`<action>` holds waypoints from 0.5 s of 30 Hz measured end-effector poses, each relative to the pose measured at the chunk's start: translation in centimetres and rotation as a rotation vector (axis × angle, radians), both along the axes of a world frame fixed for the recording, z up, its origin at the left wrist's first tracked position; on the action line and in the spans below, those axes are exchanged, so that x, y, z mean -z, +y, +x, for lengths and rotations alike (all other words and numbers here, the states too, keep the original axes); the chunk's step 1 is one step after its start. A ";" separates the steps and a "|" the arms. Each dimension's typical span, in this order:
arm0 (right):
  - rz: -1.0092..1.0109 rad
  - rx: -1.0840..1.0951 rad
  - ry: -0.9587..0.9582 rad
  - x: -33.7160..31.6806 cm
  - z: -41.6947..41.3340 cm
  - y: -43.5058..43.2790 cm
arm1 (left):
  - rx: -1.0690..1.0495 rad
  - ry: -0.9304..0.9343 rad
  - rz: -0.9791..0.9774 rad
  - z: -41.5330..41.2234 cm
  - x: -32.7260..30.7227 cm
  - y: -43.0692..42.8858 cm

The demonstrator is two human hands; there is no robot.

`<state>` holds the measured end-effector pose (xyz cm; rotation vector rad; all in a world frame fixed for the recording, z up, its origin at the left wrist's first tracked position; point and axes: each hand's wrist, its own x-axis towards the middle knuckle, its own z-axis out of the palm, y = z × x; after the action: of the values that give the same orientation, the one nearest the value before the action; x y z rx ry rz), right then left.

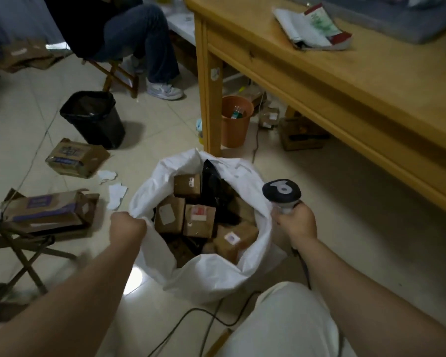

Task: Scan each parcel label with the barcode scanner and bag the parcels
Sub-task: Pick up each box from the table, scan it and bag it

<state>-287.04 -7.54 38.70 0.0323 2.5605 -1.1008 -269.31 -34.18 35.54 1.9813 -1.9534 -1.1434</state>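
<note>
A large white bag point(211, 276) stands open on the tiled floor in front of me. Inside it lie several brown cardboard parcels point(198, 220) with white labels, and a black plastic parcel point(213, 186). My left hand point(128, 228) grips the bag's left rim. My right hand point(296, 222) holds the handle of a barcode scanner point(281, 193), whose dark head sits just beyond the bag's right rim. The scanner's cable point(191, 318) trails over the floor by my knee.
A wooden table point(319, 81) stands at the right, with an orange bin point(236, 122) beneath it. A black bin point(93, 119) and flattened cartons point(75, 158) lie at the left. A folding stool point(23, 243) bears more cardboard. A seated person's legs point(150, 52) are behind.
</note>
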 end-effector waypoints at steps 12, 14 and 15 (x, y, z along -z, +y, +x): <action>-0.065 -0.060 0.172 -14.0 1.5 11.4 | 0.885 0.125 -0.411 -13.3 -13.8 16.7; -0.115 -0.052 0.106 -17.3 2.7 14.0 | 1.038 0.217 -0.490 -15.0 -16.5 20.3; -0.124 -0.024 0.069 -19.0 3.3 15.6 | 1.096 0.248 -0.515 -15.8 -18.1 22.3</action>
<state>-283.72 8.06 57.73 -0.0683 2.5397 -1.2703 -285.10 -11.84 53.63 0.4227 -2.8181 -0.7810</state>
